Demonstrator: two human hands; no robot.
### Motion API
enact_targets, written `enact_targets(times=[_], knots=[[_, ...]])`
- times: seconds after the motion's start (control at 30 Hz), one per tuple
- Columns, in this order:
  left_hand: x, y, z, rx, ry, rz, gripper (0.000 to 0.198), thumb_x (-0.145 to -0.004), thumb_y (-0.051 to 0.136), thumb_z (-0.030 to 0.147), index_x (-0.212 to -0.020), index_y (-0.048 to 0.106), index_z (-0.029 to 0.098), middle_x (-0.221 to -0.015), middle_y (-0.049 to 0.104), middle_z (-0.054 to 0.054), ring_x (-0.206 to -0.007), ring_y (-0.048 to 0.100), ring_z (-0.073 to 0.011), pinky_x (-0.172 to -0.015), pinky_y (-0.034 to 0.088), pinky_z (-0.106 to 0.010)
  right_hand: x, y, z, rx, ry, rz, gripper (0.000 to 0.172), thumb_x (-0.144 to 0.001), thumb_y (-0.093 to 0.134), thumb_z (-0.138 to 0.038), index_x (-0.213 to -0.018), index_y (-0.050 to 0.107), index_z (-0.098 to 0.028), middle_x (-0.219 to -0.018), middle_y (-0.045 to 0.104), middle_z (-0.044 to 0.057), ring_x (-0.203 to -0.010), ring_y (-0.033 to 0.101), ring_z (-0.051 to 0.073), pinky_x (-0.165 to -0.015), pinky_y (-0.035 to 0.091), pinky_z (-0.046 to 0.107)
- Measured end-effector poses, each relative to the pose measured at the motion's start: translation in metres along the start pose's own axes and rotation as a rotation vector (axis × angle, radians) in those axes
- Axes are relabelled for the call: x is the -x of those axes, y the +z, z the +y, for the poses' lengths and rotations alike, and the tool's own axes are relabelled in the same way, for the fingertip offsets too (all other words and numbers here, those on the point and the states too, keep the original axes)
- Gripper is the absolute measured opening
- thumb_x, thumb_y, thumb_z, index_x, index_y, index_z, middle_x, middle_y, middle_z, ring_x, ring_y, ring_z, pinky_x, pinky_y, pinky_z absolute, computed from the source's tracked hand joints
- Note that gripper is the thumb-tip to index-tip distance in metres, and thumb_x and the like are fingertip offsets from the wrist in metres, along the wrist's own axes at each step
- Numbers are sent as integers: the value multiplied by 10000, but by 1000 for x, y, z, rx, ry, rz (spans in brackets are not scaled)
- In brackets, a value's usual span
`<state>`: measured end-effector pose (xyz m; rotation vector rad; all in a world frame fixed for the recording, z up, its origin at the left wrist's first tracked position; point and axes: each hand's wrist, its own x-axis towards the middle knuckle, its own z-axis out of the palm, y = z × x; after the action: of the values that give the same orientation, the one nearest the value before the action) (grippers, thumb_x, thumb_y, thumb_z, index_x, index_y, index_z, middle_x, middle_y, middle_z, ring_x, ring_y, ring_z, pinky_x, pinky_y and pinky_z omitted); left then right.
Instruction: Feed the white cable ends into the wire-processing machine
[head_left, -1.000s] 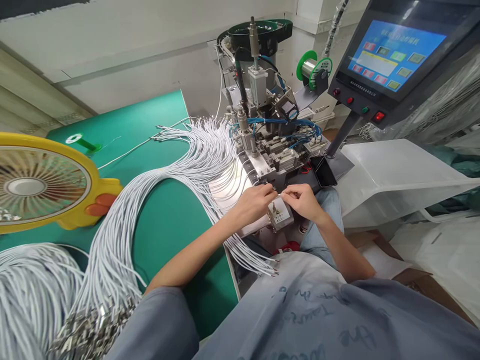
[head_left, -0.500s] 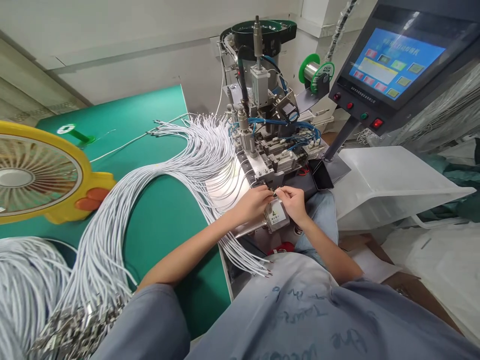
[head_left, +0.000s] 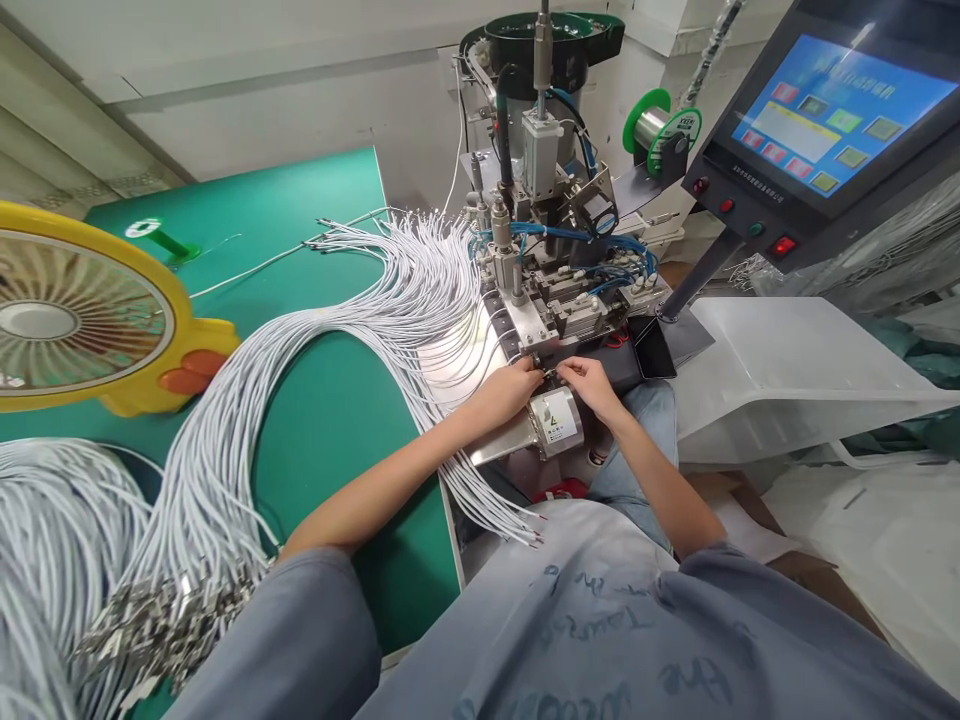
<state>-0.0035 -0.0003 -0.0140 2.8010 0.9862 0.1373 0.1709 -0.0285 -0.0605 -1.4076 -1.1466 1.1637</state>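
Observation:
My left hand (head_left: 511,392) is closed in a pinch at the front of a soldering machine (head_left: 536,325), on what looks like the end of a white cable, mostly covered by the fingers. Close to its right, my right hand (head_left: 589,385) also pinches with thumb and forefinger. What lies between those fingertips is too small to make out. Just below both hands is a metal housing (head_left: 559,420) with a white label. A thick bundle of white cables (head_left: 300,325) lies over the green table, and several loose ends hang past its edge under my left forearm.
A yellow fan (head_left: 176,345) stands at the left, near more coiled cables (head_left: 67,520) with metal connectors. A solder wire spool (head_left: 660,130) is mounted behind the machine. At the right are a control screen (head_left: 840,110) and a white plastic bin (head_left: 780,350).
The head view has shifted slightly. Both hands have moved up towards the machine's front, off the labelled housing, and their fingertips stay close together.

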Motion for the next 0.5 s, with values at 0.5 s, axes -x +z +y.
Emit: enact_targets(times=[0.5], knots=[[2,-4,0,-192,125,-15,330,-885,339,69,-1134,548,126,-959,529,-91,-679,579,-139,-612,461,-250,-9,-1,-5,-56,106,-83,158,-582,582,-328,-598,588,-172,-546,536,-21,-544,480,106,-476,338,221]])
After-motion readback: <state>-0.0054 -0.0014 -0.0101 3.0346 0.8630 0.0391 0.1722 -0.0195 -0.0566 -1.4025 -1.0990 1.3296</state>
